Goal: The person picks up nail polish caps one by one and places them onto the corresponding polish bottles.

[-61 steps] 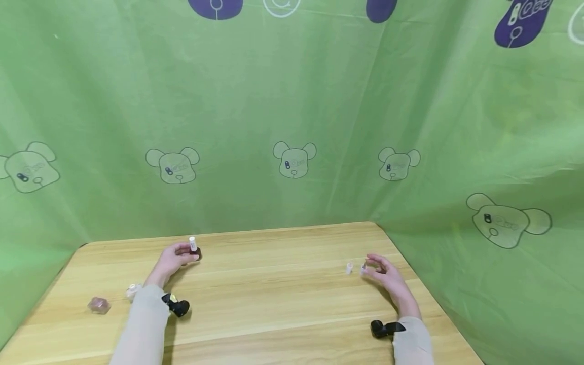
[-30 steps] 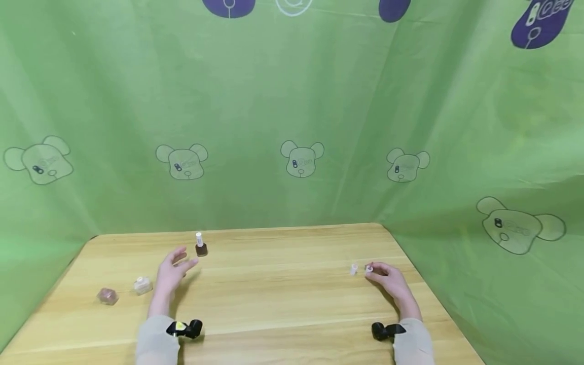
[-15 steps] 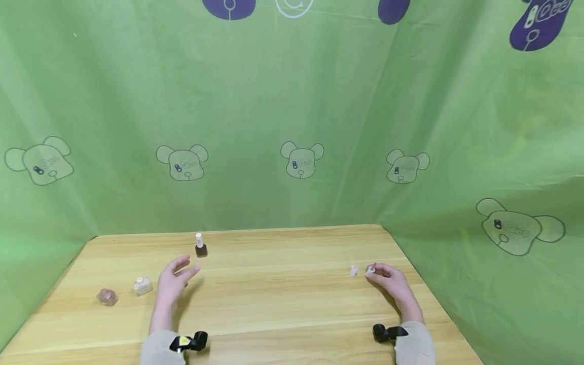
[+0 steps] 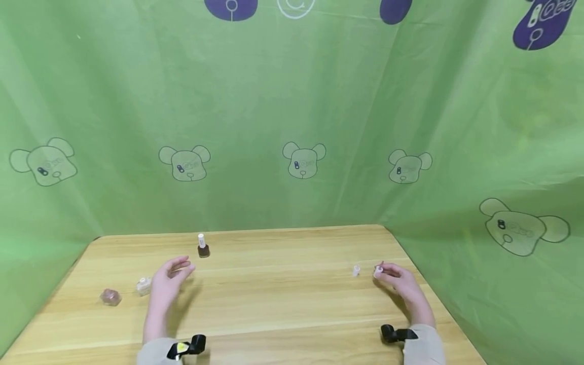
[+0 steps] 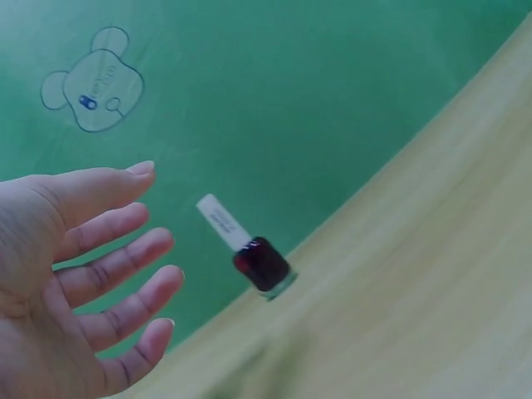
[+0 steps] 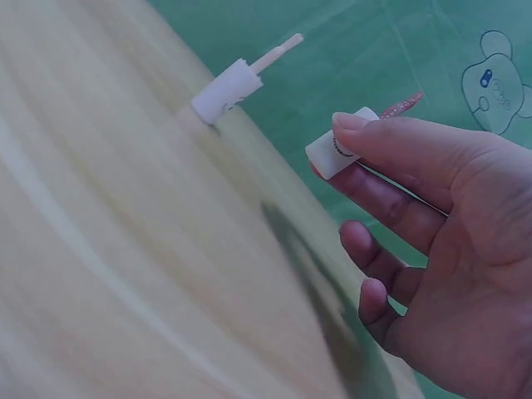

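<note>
My right hand [image 6: 465, 216] pinches a white nail polish cap [image 6: 341, 150] between thumb and fingers. Its brush, coated in glittery pink, points up and away. A second white brush cap [image 6: 226, 93] stands upright on the table to the left of that hand, brush upward. My left hand [image 4: 166, 286] hovers over the table with relaxed, spread fingers and holds nothing. Beyond it a dark red nail polish bottle [image 5: 264, 264] stands upright with its white cap on. Left of that hand are an uncapped clear bottle [image 4: 143, 286] and an uncapped pinkish bottle [image 4: 110, 297].
The wooden table [image 4: 274, 304] fills the lower part of the head view. Green curtains [image 4: 255, 101] printed with bear faces hang along its back and right edges. Each sleeve carries a black wrist camera [image 4: 187, 347].
My left hand has let go of the dark red bottle and drawn back toward me, leaving it standing. My right hand has shifted slightly right with the pinched cap, whose tilt has changed.
</note>
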Demonstrator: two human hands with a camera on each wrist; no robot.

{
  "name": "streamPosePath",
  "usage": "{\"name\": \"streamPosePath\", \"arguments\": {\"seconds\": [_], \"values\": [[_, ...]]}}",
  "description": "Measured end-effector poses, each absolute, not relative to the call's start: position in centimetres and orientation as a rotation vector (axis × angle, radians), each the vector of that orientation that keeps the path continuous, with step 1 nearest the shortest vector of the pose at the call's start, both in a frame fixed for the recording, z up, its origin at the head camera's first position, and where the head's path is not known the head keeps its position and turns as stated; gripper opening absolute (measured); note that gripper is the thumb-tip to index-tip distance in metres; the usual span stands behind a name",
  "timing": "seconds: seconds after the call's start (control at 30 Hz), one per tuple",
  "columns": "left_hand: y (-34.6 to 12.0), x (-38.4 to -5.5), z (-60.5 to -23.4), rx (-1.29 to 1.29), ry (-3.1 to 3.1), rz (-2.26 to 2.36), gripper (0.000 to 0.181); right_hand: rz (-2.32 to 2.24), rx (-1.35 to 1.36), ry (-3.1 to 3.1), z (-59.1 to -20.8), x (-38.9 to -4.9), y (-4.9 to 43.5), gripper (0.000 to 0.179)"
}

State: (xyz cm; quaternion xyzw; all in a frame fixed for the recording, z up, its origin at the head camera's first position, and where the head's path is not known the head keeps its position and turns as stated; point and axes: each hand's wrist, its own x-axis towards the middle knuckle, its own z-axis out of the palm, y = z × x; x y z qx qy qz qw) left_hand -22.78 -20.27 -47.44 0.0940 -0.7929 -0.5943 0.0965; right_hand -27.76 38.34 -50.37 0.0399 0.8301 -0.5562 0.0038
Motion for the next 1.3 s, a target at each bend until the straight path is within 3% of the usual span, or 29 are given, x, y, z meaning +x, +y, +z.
{"name": "streamPosePath", "arguments": {"seconds": [0.33, 0.53, 1.0, 1.3], "values": [[-21.9, -21.8, -45.6, 0.342, -2.274, -1.527, 0.044, -1.687, 0.058, 2.653, -47.9, -27.5, 37.8, 0.058], [-23.1, -20.7, -45.3, 0.426, -2.095, -1.575, 0.043, -1.517, -0.073, 2.834, -46.0, -27.3, 36.9, 0.047], [-25.4, -19.5, -47.0, 0.654, -1.743, -1.415, 0.03, -1.455, -0.308, 2.972, -43.2, -26.6, 32.9, 0.032], [-26.8, -18.7, -48.9, 0.803, -1.489, -1.602, 0.034, -1.51, -0.476, 2.888, -42.9, -26.4, 29.9, 0.027]]}}
